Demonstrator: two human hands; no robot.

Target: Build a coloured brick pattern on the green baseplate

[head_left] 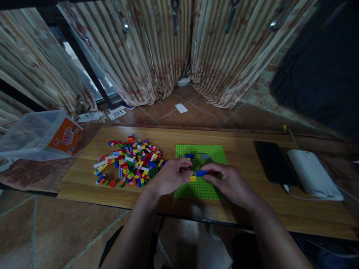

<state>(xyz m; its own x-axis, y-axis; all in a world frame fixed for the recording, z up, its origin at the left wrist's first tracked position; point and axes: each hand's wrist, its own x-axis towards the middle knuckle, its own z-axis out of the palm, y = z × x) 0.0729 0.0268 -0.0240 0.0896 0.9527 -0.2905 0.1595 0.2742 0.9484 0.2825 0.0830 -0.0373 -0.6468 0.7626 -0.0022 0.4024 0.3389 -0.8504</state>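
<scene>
Standing beside the table, I see it all from the head view alone. Both hands meet low over the green plate, which lies flat near the middle of the table. The right hand has its thumb and forefinger pinched on a blue brick, held level just above the plate's centre. The left hand is curled, its fingertips right up against the brick's left end; whether it actually grips anything I cannot tell. A yellow brick sits just below the blue one, between the two hands. Near the plate's far edge are a blue piece and a grey piece, side by side.

Left of the plate lies a loose pile of mixed bricks, and further left a clear tub tipped on its side. To the right lie a black phone and a white case.
</scene>
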